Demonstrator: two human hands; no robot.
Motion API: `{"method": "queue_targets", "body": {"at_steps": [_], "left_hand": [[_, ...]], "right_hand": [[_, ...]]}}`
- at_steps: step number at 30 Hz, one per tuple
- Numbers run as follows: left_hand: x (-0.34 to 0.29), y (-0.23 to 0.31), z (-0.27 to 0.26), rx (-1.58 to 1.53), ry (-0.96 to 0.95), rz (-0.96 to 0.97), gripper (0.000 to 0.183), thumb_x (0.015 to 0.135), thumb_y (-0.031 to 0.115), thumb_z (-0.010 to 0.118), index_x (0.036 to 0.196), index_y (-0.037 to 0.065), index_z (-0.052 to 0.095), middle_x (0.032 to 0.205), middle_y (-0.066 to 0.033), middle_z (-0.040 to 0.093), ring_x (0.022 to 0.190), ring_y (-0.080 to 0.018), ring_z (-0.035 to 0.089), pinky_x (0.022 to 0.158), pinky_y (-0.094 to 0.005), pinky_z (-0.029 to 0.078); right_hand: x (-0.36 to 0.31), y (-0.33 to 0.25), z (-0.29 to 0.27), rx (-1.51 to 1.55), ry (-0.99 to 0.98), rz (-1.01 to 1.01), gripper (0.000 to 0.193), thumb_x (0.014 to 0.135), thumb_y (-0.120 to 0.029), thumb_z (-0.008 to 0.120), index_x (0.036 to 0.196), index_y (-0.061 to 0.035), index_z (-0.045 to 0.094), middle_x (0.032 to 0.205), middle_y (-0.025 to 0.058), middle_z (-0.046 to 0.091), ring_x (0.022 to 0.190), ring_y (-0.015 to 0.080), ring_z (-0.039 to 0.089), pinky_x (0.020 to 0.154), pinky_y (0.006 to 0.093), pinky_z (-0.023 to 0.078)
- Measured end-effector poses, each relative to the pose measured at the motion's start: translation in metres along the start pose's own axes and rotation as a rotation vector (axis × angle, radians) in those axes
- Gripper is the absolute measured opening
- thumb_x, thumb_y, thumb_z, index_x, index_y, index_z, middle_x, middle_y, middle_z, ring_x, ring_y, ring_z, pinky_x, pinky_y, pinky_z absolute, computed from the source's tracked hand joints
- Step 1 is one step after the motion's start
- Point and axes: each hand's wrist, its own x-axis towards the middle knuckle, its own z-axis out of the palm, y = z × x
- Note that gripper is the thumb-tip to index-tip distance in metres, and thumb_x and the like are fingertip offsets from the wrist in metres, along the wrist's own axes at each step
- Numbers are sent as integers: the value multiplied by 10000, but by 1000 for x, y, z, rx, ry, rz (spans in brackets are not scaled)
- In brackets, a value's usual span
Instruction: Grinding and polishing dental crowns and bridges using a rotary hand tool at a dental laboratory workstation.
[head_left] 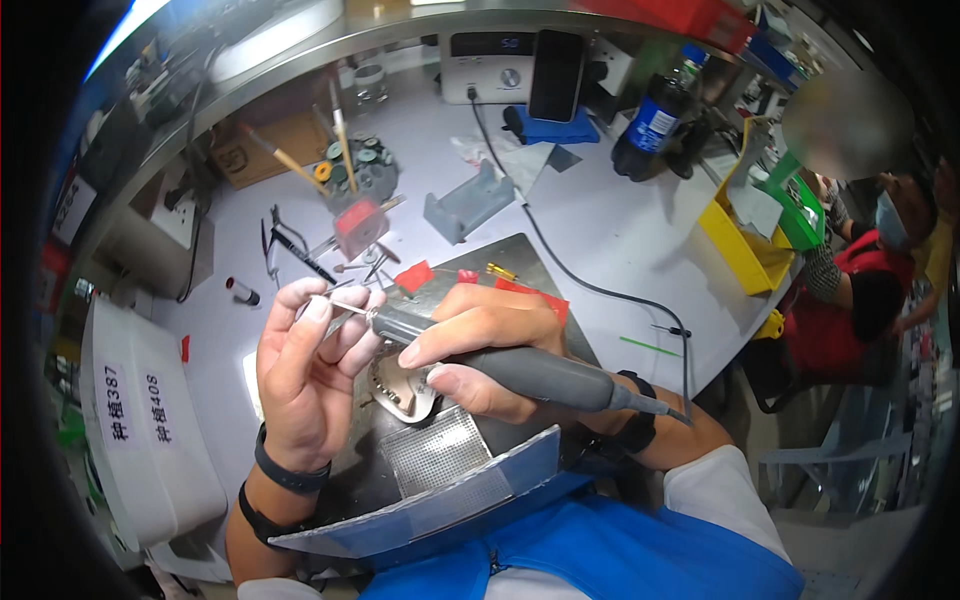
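Observation:
My right hand [490,345] wraps round a grey rotary handpiece [545,378], whose cable leaves its rear end at the right. A thin metal shank [348,306] sticks out of the nose toward my left hand [312,375]. The left thumb and fingers are pinched together at the shank's far end; whatever small thing they hold is hidden by the fingertips. Below both hands a dental model [400,390] with a pale base and dark metallic parts along its arch lies on the dark metal plate [515,262]. My right hand partly covers the plate.
Nearest me are a perforated metal grate [437,452] and a clear upright guard [430,500]. Behind stand a tool holder with discs [365,180], a grey cradle [470,203], a control box [490,75], a phone [556,75] and a bottle [650,125]. A white bin [150,430] stands left, a yellow bin [745,235] right, near a person [850,300].

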Motion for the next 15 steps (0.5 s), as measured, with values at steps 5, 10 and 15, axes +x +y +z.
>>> {"method": "queue_targets", "body": {"at_steps": [5, 10, 15], "left_hand": [[-4, 1, -4, 61, -178, -163, 337, 972, 100, 605, 1286, 21, 513, 1327, -300, 602, 1238, -357, 625, 1087, -458, 503], [-7, -16, 21, 137, -337, -48, 616, 904, 155, 722, 1408, -36, 424, 1522, -325, 419, 1424, -365, 449, 1181, -475, 366], [-4, -17, -3, 116, -318, -4, 422, 963, 257, 724, 1242, 11, 526, 1256, -149, 636, 1154, -213, 637, 1023, -348, 496]], "right_hand": [[-3, 4, 0, 254, 26, -19, 161, 917, -62, 684, 1074, -36, 714, 895, 80, 685, 732, 109, 645, 661, 275, 516], [-11, 1, 18, 605, 74, 193, 307, 972, -104, 671, 1269, -36, 645, 1081, 104, 697, 870, 132, 679, 771, 274, 543], [0, -5, 22, 528, 34, 297, 446, 975, -186, 705, 1380, -29, 606, 1146, 138, 720, 1024, 164, 686, 889, 301, 551]]}}
